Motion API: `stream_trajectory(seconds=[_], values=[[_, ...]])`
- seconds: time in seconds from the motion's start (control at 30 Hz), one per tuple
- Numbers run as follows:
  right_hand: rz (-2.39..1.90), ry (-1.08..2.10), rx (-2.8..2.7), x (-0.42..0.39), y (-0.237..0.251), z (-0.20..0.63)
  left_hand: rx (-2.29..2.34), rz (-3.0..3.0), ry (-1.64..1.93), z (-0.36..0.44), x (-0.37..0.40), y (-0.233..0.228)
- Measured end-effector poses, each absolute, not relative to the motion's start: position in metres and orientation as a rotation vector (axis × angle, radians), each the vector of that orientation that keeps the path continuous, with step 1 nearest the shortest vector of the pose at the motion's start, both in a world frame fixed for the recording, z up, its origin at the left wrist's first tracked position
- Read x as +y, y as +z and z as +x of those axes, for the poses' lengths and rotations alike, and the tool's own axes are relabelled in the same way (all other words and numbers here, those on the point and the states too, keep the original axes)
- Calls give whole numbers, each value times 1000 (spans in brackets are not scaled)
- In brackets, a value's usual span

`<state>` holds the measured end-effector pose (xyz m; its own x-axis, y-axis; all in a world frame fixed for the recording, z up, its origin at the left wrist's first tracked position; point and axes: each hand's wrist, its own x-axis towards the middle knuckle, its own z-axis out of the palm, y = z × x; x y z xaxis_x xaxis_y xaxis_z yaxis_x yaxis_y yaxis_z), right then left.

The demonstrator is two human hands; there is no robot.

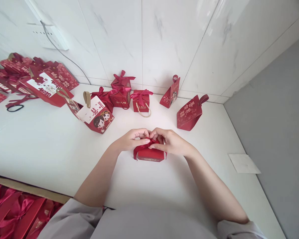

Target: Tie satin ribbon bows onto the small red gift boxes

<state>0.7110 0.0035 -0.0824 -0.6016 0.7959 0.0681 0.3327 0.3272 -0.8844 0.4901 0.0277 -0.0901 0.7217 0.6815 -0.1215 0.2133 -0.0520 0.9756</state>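
A small red gift box (150, 154) with gold print on its front side sits on the white table in front of me. Across its top lies a red ribbon (137, 151), one tail hanging over the left side. My left hand (133, 138) pinches the ribbon between thumb and fingertips above the box. Against it, fingertips almost meeting, my right hand (168, 141) grips the ribbon from the other side with curled fingers. The middle of the ribbon is partly hidden by my fingers.
Behind stand red boxes with bows (141, 101), triangular boxes (189, 113) and a box with cartoon figures (97, 114). More red boxes (43, 88) crowd the left. A carton (64, 198) of ribboned boxes is lower left. A white sheet (244, 163) lies at the right edge.
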Motion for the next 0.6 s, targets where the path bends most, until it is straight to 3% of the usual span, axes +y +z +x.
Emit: stream_trajectory(seconds=[0.17, 0.4, 0.6], values=[[-1047, 1248, -2044, 5, -85, 710, 657, 1572, 454, 490, 28, -91], [-1082, 1035, -2163, 1, -83, 709, 661, 1529, 458, 489, 28, -91], [-849, 790, -2245, 1, -90, 705, 620, 1415, 478, 488, 28, -92]])
